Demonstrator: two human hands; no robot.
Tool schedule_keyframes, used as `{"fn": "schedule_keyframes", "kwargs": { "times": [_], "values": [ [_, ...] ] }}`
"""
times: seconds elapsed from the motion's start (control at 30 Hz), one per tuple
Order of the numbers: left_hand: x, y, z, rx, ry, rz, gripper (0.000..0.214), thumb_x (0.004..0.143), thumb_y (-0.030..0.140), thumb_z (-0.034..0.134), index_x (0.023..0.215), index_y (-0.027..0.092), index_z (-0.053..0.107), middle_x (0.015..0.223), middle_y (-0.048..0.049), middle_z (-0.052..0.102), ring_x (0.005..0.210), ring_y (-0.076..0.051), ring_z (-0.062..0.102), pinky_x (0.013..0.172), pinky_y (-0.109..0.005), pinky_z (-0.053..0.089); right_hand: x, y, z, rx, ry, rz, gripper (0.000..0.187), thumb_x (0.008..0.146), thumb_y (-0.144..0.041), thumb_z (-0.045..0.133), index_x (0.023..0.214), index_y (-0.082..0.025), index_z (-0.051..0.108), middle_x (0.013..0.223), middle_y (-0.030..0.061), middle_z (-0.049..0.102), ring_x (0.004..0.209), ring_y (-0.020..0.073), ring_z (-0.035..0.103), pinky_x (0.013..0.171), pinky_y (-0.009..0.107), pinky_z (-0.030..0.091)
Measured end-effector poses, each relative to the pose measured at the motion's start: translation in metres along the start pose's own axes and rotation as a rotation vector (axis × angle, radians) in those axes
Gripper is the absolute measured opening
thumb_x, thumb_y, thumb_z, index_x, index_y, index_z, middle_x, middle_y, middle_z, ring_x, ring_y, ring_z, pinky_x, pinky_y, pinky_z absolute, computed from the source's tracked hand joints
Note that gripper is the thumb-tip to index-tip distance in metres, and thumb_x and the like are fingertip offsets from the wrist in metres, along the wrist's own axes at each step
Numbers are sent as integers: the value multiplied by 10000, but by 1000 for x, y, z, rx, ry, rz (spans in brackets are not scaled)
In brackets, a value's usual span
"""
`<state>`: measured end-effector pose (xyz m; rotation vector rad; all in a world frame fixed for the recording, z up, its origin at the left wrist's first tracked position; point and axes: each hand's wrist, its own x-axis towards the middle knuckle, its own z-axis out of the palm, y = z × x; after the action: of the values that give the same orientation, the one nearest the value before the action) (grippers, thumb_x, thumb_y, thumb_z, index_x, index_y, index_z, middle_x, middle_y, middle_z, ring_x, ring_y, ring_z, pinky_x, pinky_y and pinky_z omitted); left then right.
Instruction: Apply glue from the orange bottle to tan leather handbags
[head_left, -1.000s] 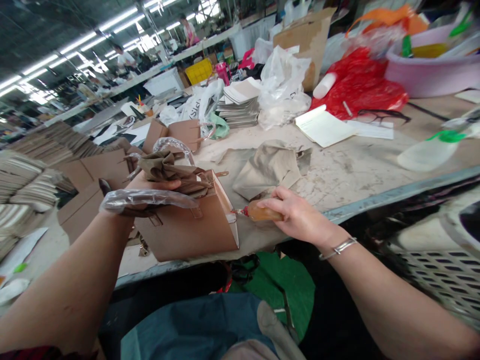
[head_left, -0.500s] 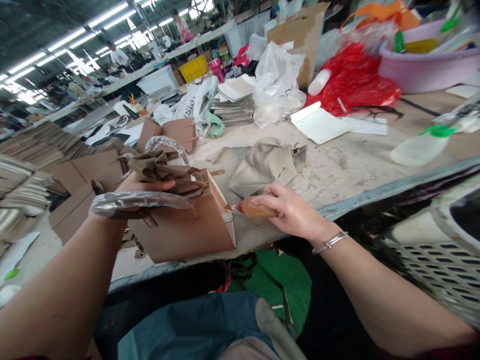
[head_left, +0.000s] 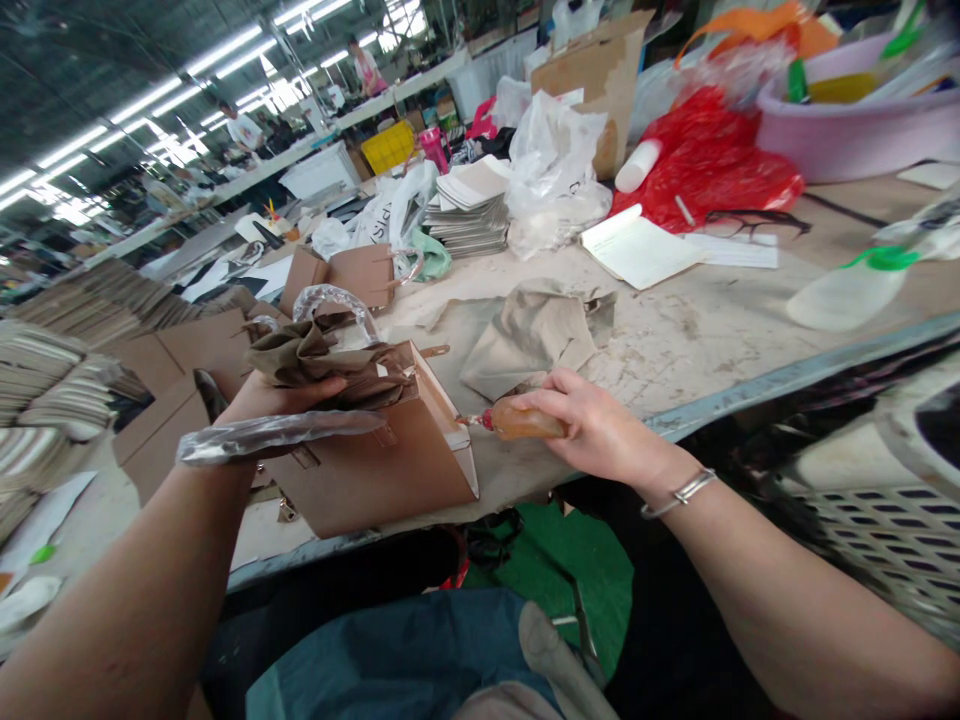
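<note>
A brown handbag (head_left: 382, 465) lies tilted at the table's front edge, its pale open side facing right. My left hand (head_left: 289, 393) reaches under a plastic-wrapped handle (head_left: 277, 436) and is closed on the bag's bunched olive-brown lining (head_left: 300, 352); some of its fingers are hidden by the cloth. In my right hand (head_left: 592, 420) is a small squeeze bottle (head_left: 525, 420) of amber liquid with a red collar. The bottle's nozzle points left and is at or very near the bag's pale edge; I cannot tell whether it touches.
Behind the bag lies crumpled beige cloth (head_left: 532, 335). Farther back are a stack of cards (head_left: 466, 215), white plastic bags (head_left: 559, 160), a red bag (head_left: 712, 165) and a lilac basin (head_left: 862, 135). A green-capped bottle (head_left: 851, 290) lies right. More brown bag pieces (head_left: 169, 400) sit left.
The nozzle stays by the bag's pale edge. My right hand and the bottle appear slightly farther right, and the whole view has shifted a little. Both grips look the same.
</note>
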<state>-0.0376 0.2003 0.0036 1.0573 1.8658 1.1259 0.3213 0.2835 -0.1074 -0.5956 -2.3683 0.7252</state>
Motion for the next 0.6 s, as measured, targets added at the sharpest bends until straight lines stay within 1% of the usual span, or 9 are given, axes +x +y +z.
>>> {"fn": "schedule_keyframes", "kwargs": {
  "times": [0.1,0.2,0.3,0.37,0.43,0.5,0.6],
  "values": [
    [-1,2,2,26,0,3,509,486,275,949,941,193,737,1061,-35,772,1159,-360,656,1003,-452,571,0,0,0,-12,3,0,439,851,-57,582,1242,-244,654,1009,67,552,905,189,590,780,302,510],
    [0,4,3,57,15,36,509,471,301,947,919,197,730,1029,-27,759,1113,-341,670,1059,-468,521,0,-1,1,-36,-8,9,465,839,-41,577,1251,-244,649,1010,67,550,899,190,585,771,302,514],
    [1,3,2,114,56,63,543,464,345,950,930,186,719,1081,-54,743,1127,-337,654,1133,-519,441,-1,0,1,-37,-16,15,496,823,-23,579,1264,-238,651,1023,69,544,899,189,585,772,302,514],
    [2,2,2,123,46,74,540,484,345,950,945,178,724,1112,-69,739,1128,-329,652,1148,-522,428,-1,0,2,-29,-18,23,513,816,-15,576,1277,-228,652,1031,73,542,914,193,587,787,310,515],
    [1,2,2,69,-3,66,529,503,317,950,968,184,735,1119,-63,747,1105,-316,667,1121,-498,470,0,-1,5,-26,-11,26,497,822,-22,577,1271,-218,656,1034,78,546,925,201,589,792,319,515],
    [0,2,3,-7,-45,20,533,499,295,952,978,191,740,1100,-53,760,1069,-313,686,1058,-477,532,1,-2,8,-27,-1,25,477,829,-33,584,1265,-214,654,1040,81,552,932,206,592,793,324,516],
    [-1,0,1,-11,-32,0,514,486,282,959,940,183,741,1032,-40,766,1006,-287,703,988,-439,580,1,-3,12,-15,40,29,489,825,-26,590,1270,-224,638,1026,70,551,929,200,596,803,321,520]
  ]
}}
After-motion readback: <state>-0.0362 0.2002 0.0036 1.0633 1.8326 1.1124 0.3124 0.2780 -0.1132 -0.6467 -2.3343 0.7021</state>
